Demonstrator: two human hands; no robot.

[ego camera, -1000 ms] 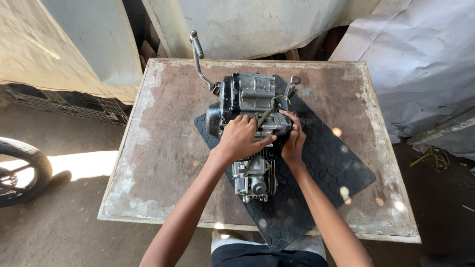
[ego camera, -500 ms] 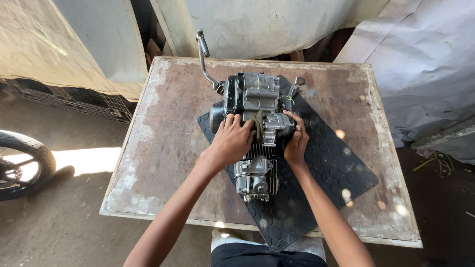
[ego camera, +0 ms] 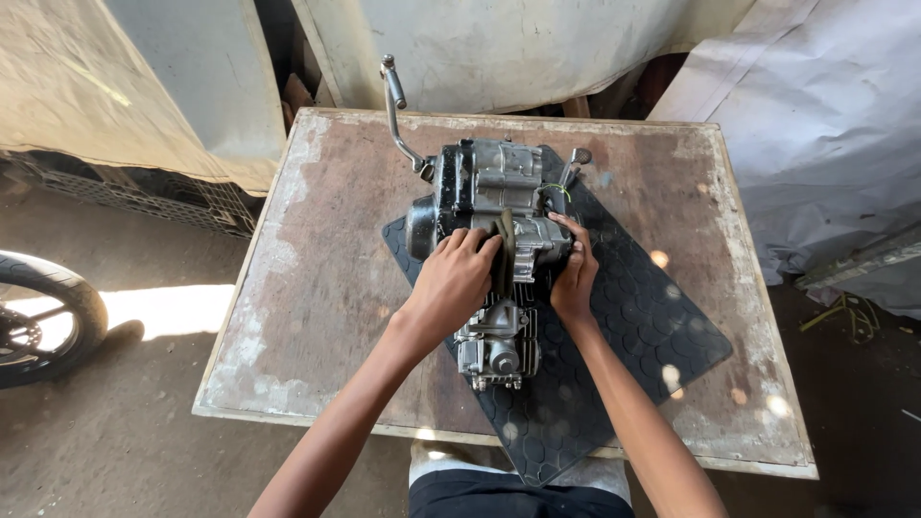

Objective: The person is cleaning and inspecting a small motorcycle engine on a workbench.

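A grey motorcycle engine [ego camera: 494, 187] lies on a black rubber mat [ego camera: 643, 326] on a worn wooden table [ego camera: 326, 259]. Its kick lever [ego camera: 395, 105] sticks up at the far left. My left hand [ego camera: 456, 283] rests on the engine's middle and presses a dark cloth [ego camera: 504, 249] against the casing. My right hand [ego camera: 576, 273] grips the engine's right side, fingers curled over the cover. The cylinder head [ego camera: 494, 350] points toward me, below both hands.
A motorcycle wheel [ego camera: 38, 317] stands on the dirt floor at the left. Pale tarpaulins [ego camera: 815, 125] hang at the back and right. A dark crate [ego camera: 153, 197] sits behind the table's left corner. Loose yellow-green wire [ego camera: 849, 312] lies on the ground at the right.
Both hands stay on the engine. The left hand has shifted a little across the casing, and the dark cloth now shows by its fingers.
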